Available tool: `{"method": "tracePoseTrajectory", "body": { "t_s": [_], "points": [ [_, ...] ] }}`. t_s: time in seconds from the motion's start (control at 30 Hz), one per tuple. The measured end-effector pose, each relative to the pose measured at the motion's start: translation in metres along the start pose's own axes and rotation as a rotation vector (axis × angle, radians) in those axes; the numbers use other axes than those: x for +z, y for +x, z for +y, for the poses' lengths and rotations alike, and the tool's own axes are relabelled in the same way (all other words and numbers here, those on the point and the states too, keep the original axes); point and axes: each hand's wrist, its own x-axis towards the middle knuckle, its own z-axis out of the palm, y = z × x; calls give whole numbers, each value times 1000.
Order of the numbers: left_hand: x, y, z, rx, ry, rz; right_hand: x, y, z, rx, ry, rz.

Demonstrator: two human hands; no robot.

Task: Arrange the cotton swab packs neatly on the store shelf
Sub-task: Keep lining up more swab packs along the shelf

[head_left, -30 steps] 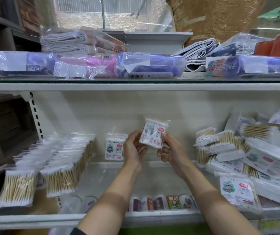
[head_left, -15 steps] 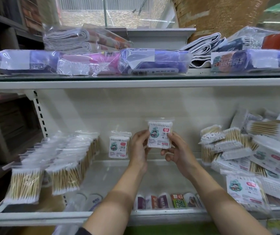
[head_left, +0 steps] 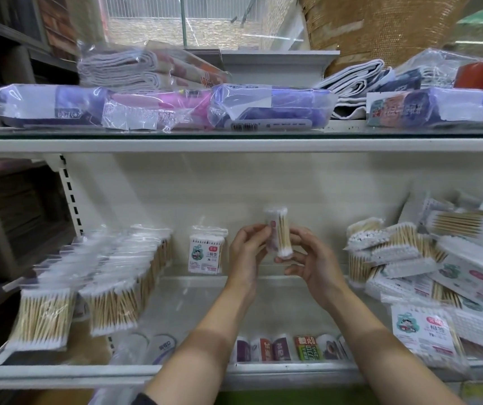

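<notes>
Far left on the lower shelf (head_left: 193, 311), two rows of cotton swab packs (head_left: 94, 285) stand on end in tidy files running toward the back wall, wooden sticks showing through the clear wrap, the front packs blurred. Just beyond them, at the back of the shelf, a single upright pack (head_left: 206, 250) stands alone with its printed label facing out.

Centre now: both hands are up over the open middle of the shelf, holding one swab pack (head_left: 278, 232) between them. The pack is upright and turned edge-on, so we see its narrow side, sticks running vertically with white cotton tips at the bottom. The left hand (head_left: 246, 252) has its fingers curled in and pinches the pack's left side. The right hand (head_left: 311, 263) cups in from the right and below, thumb against the pack near its lower end, fingers bent beneath. The pack is in the air, clear of the shelf floor, to the right of the lone standing pack.

Below the front edge, a line of small colourful packets (head_left: 290, 347) shows through the glass.

Over to the right, a loose heap of swab packs (head_left: 404, 258) lies tumbled at all angles, some flat, some tilted, one labelled pack (head_left: 423, 334) leaning at the front.

Up top, the upper shelf (head_left: 234, 144) carries wrapped purple and pink bundles (head_left: 266, 108) and folded cloths (head_left: 123, 70).
</notes>
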Motion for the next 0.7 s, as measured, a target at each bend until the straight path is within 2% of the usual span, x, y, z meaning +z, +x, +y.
{"method": "tracePoseTrajectory", "body": {
  "t_s": [0.27,0.47,0.7],
  "points": [
    [2,-1,2,-85,-107,-57,-1,1,0,-17,11,41],
    [3,-1,3,-155,-167,-78,-1,4,4,-9,-96,104],
    [1,1,2,-196,-150,-34,-1,4,6,-9,-149,117]
  ]
}}
